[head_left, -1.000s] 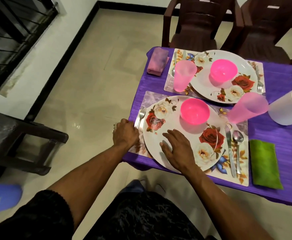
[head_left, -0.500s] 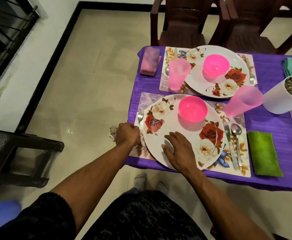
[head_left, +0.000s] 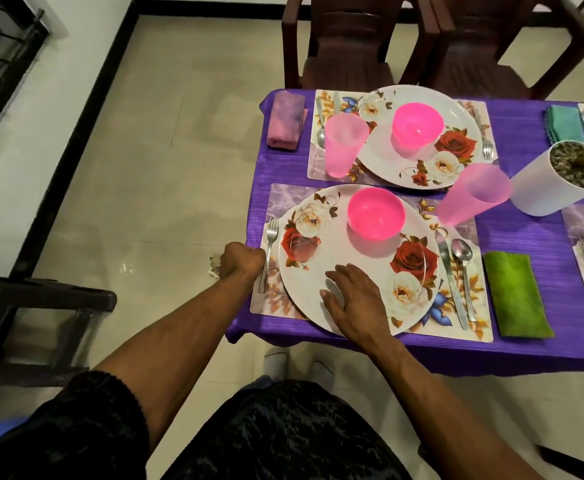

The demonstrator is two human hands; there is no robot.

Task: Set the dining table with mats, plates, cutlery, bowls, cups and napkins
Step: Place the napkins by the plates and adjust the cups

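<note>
Right hand [head_left: 354, 303] lies flat, fingers spread and relaxed, palm down on the near plate [head_left: 339, 258]; grasps nothing, just presses or steadies it. Left hand [head_left: 240, 260] is clenched at the left edge of the near mat [head_left: 276, 199], knuckles just beside the fork [head_left: 268, 258]. Whether it pinches the mat edge, the fork handle or nothing is hidden by the fist, cannot tell.

Outward from the hands: the near plate sits on its mat with a pink bowl [head_left: 376, 213] on its far side. Knife [head_left: 451, 282] and spoon [head_left: 463, 271] lie side by side on the mat's right part. A pink cup [head_left: 470, 195] stands at the mat's far right corner, and a green napkin [head_left: 517, 296] lies on the purple surface [head_left: 526, 233] just right of the mat.

Far setting: far mat [head_left: 315, 157], far plate [head_left: 422, 157], pink bowl, far cup [head_left: 342, 143], far fork [head_left: 486, 140], and a purple napkin [head_left: 285, 119] left of the mat. It looks complete.

At the right edge are a teal napkin [head_left: 564, 123], parts of other mats and forks, and a white pot [head_left: 560, 178]. Those places are cut off, so their state is unclear.

Progress judgement: both visible places have every item and the task is nearly done. The current step looks like final straightening of the near setting. The right-side places may still need items, cannot confirm.
</note>
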